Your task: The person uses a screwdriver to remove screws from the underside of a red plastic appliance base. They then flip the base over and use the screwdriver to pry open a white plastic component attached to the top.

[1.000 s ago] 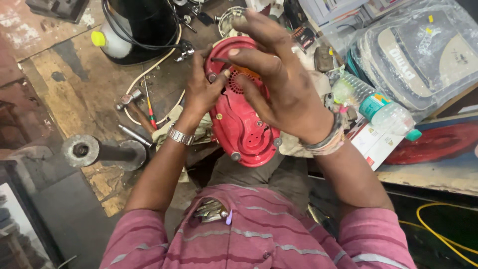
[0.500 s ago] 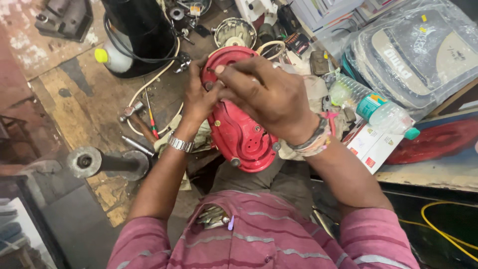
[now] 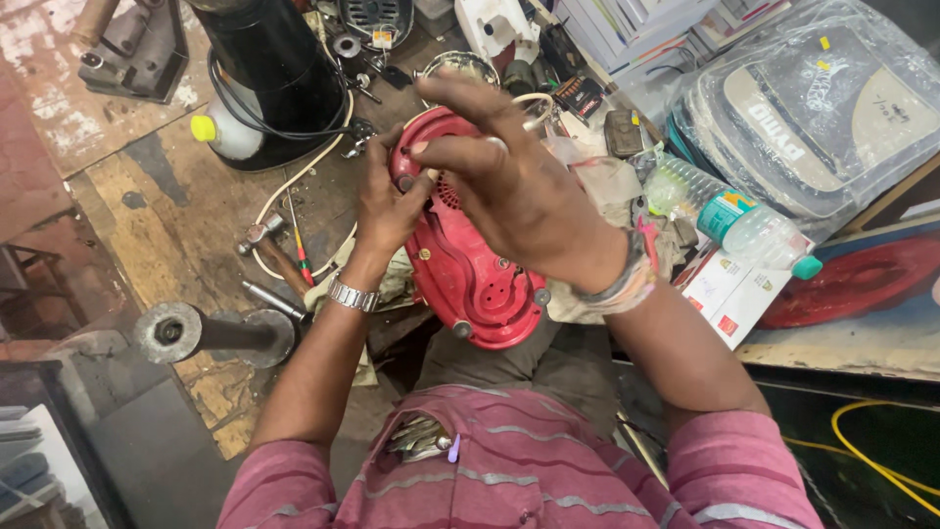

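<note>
Red plastic appliance housing (image 3: 470, 269) propped on the person's lap at the bench's near edge, left hand (image 3: 387, 201) gripping its far-left rim, right hand (image 3: 519, 186) loosely curled over its top, screws seemingly still seated, hammer (image 3: 266, 243) lying left.

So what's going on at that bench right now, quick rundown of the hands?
Left hand gripping red housing at its upper edge. Right hand over its top, fingers spread. Housing tilted over lap. Bottle lying to the right, clear of it.

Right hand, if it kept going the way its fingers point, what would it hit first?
The right hand points up-left over the red casing. First in line looks like the black cone-shaped base with its cord, though depth is unclear and it might pass above.
</note>
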